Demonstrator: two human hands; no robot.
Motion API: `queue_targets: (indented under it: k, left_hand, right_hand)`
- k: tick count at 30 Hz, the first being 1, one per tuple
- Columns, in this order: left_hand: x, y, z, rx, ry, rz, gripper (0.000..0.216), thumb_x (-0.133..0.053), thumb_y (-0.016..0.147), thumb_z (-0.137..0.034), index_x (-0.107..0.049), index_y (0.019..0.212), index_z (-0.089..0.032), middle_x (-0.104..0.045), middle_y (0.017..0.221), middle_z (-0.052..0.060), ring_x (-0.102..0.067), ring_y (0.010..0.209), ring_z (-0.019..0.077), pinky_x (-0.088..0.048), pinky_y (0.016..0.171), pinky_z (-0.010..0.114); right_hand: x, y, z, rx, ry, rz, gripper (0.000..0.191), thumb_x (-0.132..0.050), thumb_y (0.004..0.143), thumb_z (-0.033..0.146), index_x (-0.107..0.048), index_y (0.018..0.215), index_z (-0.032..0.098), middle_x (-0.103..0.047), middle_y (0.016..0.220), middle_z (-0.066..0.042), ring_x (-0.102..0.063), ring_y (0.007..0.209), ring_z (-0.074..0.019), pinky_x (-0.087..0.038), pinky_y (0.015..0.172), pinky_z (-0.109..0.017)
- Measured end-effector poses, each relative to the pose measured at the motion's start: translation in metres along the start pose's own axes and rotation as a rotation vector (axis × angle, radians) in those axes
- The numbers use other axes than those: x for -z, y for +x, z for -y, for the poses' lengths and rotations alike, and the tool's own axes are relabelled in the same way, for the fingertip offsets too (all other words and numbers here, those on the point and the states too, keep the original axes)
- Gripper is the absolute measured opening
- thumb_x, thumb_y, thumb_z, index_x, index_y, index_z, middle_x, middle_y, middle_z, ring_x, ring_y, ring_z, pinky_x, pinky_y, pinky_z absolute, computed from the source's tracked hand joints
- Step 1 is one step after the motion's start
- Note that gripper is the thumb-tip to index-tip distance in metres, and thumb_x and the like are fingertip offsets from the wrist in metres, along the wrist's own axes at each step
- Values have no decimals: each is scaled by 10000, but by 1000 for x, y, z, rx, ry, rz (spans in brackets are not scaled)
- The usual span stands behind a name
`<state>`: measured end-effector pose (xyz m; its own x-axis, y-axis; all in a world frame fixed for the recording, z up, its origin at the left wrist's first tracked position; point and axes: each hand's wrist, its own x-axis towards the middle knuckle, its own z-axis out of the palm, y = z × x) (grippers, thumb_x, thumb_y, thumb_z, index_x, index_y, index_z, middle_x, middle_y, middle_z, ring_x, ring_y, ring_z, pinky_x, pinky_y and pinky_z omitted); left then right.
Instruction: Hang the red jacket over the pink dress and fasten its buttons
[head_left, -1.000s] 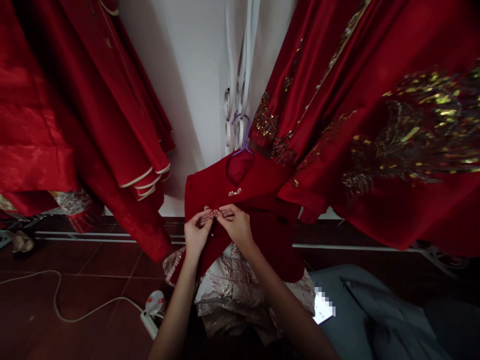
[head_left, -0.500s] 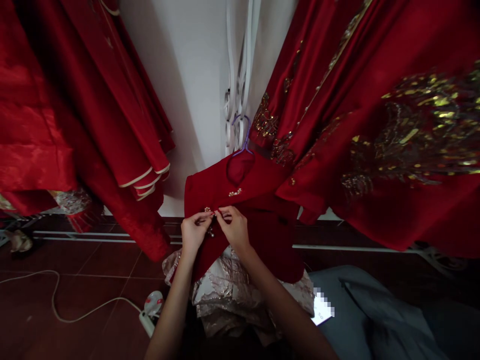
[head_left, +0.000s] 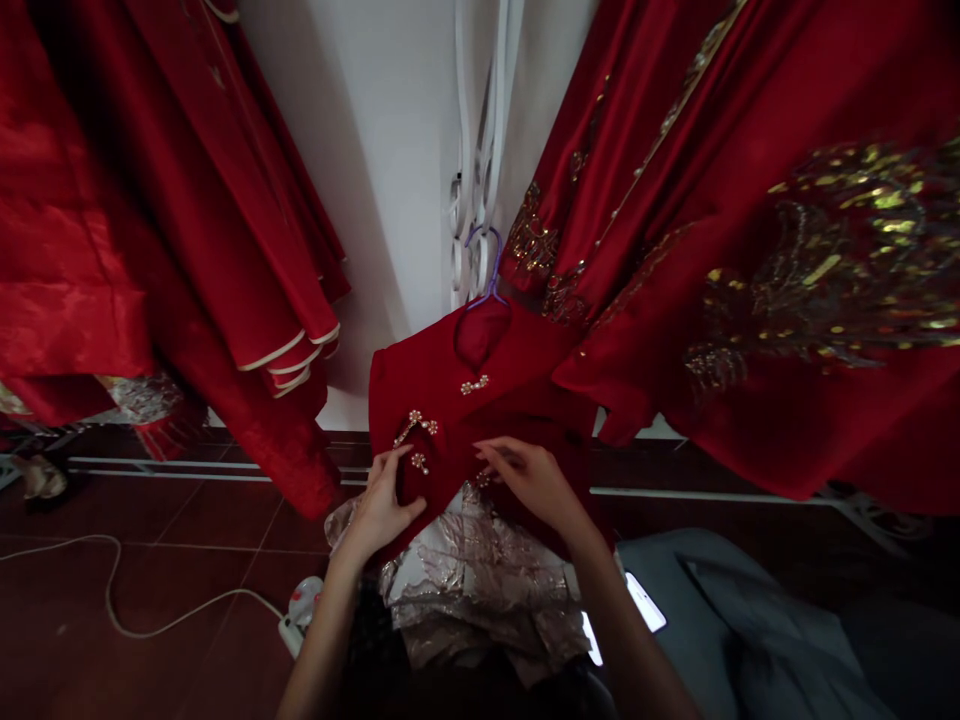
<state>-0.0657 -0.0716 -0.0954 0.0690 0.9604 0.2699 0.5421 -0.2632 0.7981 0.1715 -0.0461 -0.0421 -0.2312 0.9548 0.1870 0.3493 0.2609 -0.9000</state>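
Observation:
A red sleeveless garment (head_left: 427, 362) hangs from a purple hanger (head_left: 493, 283) in front of me. Several beaded flower clasps decorate it: one clasp (head_left: 475, 385) lies below the neckline, while another (head_left: 421, 463) is close to my left fingers. My left hand (head_left: 384, 510) rests on the garment's left side, thumb spread away from the fingers, holding nothing that I can see. Over the right front panel, my right hand (head_left: 538, 484) has its fingers loosely extended beside a beaded clasp (head_left: 484, 479), partly covered by them. Shiny pale fabric (head_left: 469, 570) shows beneath the hem.
Red garments (head_left: 247, 250) hang at left, and sequined red garments (head_left: 750, 400) at right. A white metal rack (head_left: 480, 130) stands against the wall. On the tiled floor lie a white cable (head_left: 112, 590) and a power strip (head_left: 291, 634). A lit phone (head_left: 645, 602) rests on blue-grey fabric (head_left: 697, 590).
My hands, together at the left clasps before, have parted. The right hand has moved right to the other front panel; the left has dropped slightly and spread its thumb, uncovering the clasps.

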Motion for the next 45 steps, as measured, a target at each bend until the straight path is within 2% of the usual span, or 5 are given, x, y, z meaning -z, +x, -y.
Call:
queue_targets:
  k: [16, 21, 28, 35, 45]
  left_hand:
    - [3, 18, -27, 38, 592, -11, 251, -479, 846, -313, -557, 1061, -209, -669, 949, 96, -650, 778, 227, -432, 651, 276]
    - [17, 9, -61, -35, 454, -111, 159, -486, 843, -332, -576, 919, -226, -671, 816, 44, -639, 714, 200, -414, 637, 258]
    - [-58, -4, -16, 37, 308, -209, 131, -494, 823, -318, -534, 875, -204, -647, 847, 51, -626, 801, 206, -450, 711, 287]
    - [-63, -6, -17, 89, 282, -189, 220, -515, 819, -321, -507, 993, -186, -623, 940, 90, -614, 887, 238, -457, 730, 315]
    - [-84, -4, 3, 39, -197, -613, 223, -627, 756, -285, -505, 911, -181, -518, 823, 12, -507, 725, 137, -434, 685, 256]
  right_hand:
    - [-16, -6, -23, -24, -381, -44, 143, -707, 646, 220, -607, 745, 195, -599, 798, -17, -573, 684, -139, -448, 654, -264]
    - [6, -11, -6, -59, -144, -4, 175, -685, 700, 321, -578, 743, 189, -629, 681, 5, -584, 612, -129, -451, 566, -239]
    - [16, -7, -13, -187, 165, -43, 315, -739, 628, 401, -614, 785, 159, -656, 680, -27, -622, 598, -154, -525, 507, -269]
    - [-21, -8, 10, -136, 346, 127, 282, -700, 671, 402, -644, 821, 170, -695, 746, -38, -654, 661, -155, -565, 641, -303]
    - [-74, 10, -55, -79, 538, -202, 293, -690, 698, 401, -576, 871, 193, -607, 751, -1, -593, 612, -114, -513, 483, -213]
